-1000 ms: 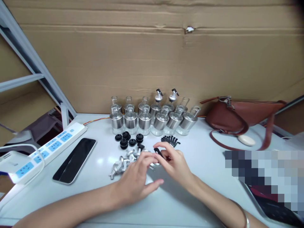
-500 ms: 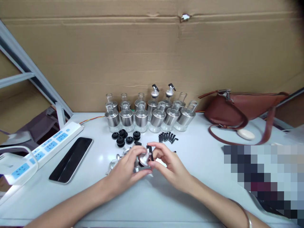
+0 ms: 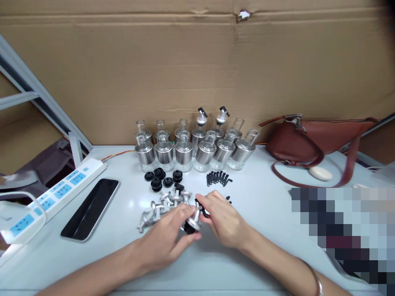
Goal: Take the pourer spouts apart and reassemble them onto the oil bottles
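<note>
My left hand [image 3: 168, 236] grips a silver pourer spout [image 3: 194, 221] with a black ribbed stopper at its base, tilted above the table. My right hand [image 3: 226, 220] pinches the black lever [image 3: 203, 209] at the top of that spout. Beside my left hand lies a pile of loose silver spouts [image 3: 153, 213]. Behind the pile are several black ribbed stoppers [image 3: 156, 183]. A row of small black levers [image 3: 218, 178] lies behind my right hand. Several glass bottles with metal bands [image 3: 184, 154] stand at the back, two of them topped with pourers [image 3: 221, 116].
On the left are a white power strip [image 3: 55, 197] and a black phone [image 3: 90, 209]. A brown bag [image 3: 296, 144] with its strap and a white oval object [image 3: 321, 173] sit at the right. Cardboard [image 3: 138, 74] rises behind the table [image 3: 123, 263].
The spout has turned in my left hand, so its black stopper now shows low down. My right hand has shifted its fingers over the lever. More of the silver pile is visible.
</note>
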The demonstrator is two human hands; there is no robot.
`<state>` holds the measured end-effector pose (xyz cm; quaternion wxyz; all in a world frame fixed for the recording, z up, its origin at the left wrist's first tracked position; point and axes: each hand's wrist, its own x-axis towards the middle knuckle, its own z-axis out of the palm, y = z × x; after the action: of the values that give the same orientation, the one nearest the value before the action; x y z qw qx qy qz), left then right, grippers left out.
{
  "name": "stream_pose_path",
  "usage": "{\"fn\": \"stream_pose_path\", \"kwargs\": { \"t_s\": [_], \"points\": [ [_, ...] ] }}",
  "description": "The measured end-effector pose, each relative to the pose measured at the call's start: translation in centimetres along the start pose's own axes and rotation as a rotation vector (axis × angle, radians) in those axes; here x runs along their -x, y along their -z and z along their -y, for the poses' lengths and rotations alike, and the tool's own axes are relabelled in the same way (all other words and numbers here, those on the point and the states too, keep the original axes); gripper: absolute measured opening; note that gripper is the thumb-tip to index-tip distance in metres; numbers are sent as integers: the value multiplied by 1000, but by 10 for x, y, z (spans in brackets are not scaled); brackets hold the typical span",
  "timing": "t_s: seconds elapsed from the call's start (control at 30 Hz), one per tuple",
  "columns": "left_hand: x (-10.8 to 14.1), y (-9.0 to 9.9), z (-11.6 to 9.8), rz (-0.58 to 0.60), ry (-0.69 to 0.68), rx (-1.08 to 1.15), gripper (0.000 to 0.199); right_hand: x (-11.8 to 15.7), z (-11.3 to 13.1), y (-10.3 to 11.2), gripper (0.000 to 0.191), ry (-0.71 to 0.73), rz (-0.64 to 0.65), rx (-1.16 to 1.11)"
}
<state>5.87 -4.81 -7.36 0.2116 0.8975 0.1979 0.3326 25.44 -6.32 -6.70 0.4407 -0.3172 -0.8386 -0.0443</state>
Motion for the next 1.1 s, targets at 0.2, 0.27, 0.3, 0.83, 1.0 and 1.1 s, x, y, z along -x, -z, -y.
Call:
{"fn": "stream_pose_path", "kwargs": {
  "t_s": [0.2,0.27,0.3,0.83,1.0,1.1],
  "points": [
    [-2,3,7,11,-181,-26,44,-2,-4,14,25,-308,-78,-39],
    [-2,4,9,-68,-169,-17,45,-4,-16,23,21,-369,-38,22],
    [-2,4,9,-95,-175,-23,45,-4,-25,28,19,-409,-14,49],
    [-6,1,6,-101,-409,-140,36,25,-89,63,27,-776,667,178],
    [-7,1,6,-110,-408,-148,34,28,-92,67,26,-813,657,292],
    [-8,2,6,-116,-414,-150,31,30,-93,66,28,-803,659,310]
  ]
}}
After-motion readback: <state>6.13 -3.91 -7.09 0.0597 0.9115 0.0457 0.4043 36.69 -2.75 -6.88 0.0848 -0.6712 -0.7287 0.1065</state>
